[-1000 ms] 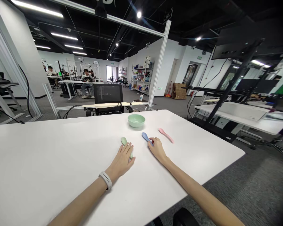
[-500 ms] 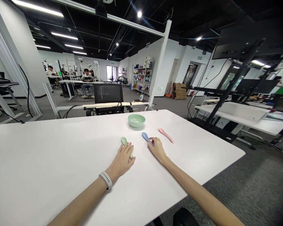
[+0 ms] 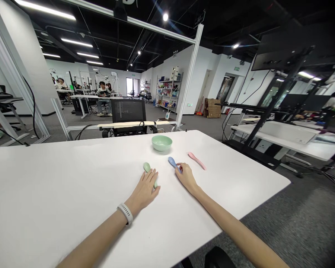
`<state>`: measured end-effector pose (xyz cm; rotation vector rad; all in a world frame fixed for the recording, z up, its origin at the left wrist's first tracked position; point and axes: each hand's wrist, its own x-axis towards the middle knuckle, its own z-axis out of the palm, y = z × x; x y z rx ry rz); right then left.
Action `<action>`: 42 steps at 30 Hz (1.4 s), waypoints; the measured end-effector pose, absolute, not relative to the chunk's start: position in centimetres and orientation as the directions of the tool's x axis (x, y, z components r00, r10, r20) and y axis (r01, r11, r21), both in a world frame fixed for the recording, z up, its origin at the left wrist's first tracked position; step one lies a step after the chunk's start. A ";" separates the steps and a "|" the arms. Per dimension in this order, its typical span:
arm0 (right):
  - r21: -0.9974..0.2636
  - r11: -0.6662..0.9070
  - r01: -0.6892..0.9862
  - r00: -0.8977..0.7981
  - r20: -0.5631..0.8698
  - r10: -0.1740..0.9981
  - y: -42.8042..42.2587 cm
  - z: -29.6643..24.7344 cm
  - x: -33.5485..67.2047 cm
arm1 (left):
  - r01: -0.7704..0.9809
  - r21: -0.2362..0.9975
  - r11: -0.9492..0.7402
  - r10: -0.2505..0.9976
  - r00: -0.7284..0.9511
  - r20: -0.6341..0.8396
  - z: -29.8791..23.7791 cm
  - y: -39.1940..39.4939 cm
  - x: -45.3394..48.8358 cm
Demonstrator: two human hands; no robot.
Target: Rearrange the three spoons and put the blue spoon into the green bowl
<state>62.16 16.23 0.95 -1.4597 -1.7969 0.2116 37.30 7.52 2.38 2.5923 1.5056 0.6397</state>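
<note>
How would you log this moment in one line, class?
left hand: flat over green spoon | right hand: curled at blue spoon, grip unclear | pink spoon: untouched on table | green bowl: upright, untouched

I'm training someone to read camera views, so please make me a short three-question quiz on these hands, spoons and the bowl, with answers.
1. Multiple choice: what colour is the spoon partly covered by the left hand?
a) pink
b) green
c) blue

2. True or false: the blue spoon lies inside the bowl.

3. Fill in the blank: the pale wristband is worn on the ____ wrist.

Key:
1. b: the green spoon shows on either side of that hand's fingers.
2. False: the blue spoon is on the white table, outside the green bowl, with the right hand at its handle.
3. left
</note>
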 end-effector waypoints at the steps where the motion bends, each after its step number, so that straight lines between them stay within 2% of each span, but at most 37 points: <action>1: -0.577 0.322 0.751 -0.023 0.464 0.885 16.3 0.9 62.2 | 0.813 0.268 -0.517 0.844 0.432 0.317 2.4 7.5 37.3; 6: -0.575 0.332 0.748 -0.027 0.473 0.881 16.5 0.7 62.2 | 0.820 0.261 -0.509 0.845 0.420 0.330 2.6 7.5 37.3; 10: -0.563 0.342 0.752 0.015 0.533 0.846 16.7 0.5 62.2 | 0.824 0.246 -0.511 0.841 0.418 0.344 2.9 7.6 37.3; 15: -0.534 0.333 0.777 0.078 0.607 0.791 17.3 1.0 62.9 | 0.847 0.192 -0.496 0.815 0.377 0.440 4.1 8.1 35.5; 18: -0.519 0.370 0.770 0.060 0.637 0.769 18.0 1.6 64.0 | 0.898 0.176 -0.403 0.835 0.282 0.472 5.6 8.7 32.0; 22: -0.457 0.407 0.791 -0.047 0.617 0.785 19.6 2.7 65.5 | 0.964 0.190 -0.189 0.866 0.072 0.494 7.0 8.2 23.3; 27: -0.393 0.452 0.801 -0.219 0.511 0.831 22.5 3.4 66.4 | 0.979 0.153 0.133 0.885 -0.187 0.425 4.7 3.8 9.6; 29: -0.400 0.459 0.793 -0.264 0.454 0.851 23.5 3.1 66.5 | 0.971 0.136 0.199 0.880 -0.238 0.410 3.3 1.8 5.6; 35: -0.451 0.455 0.768 -0.294 0.382 0.876 24.2 1.1 66.3 | 0.916 0.188 0.353 0.870 -0.396 0.294 1.6 -1.0 3.2; 38: -0.462 0.463 0.757 -0.309 0.371 0.876 23.9 0.7 66.4 | 0.911 0.156 0.380 0.881 -0.409 0.240 1.6 -0.7 3.9; 42: -0.453 0.464 0.761 -0.321 0.360 0.876 23.9 0.6 66.5 | 0.921 0.142 0.363 0.888 -0.388 0.246 1.5 -0.6 4.3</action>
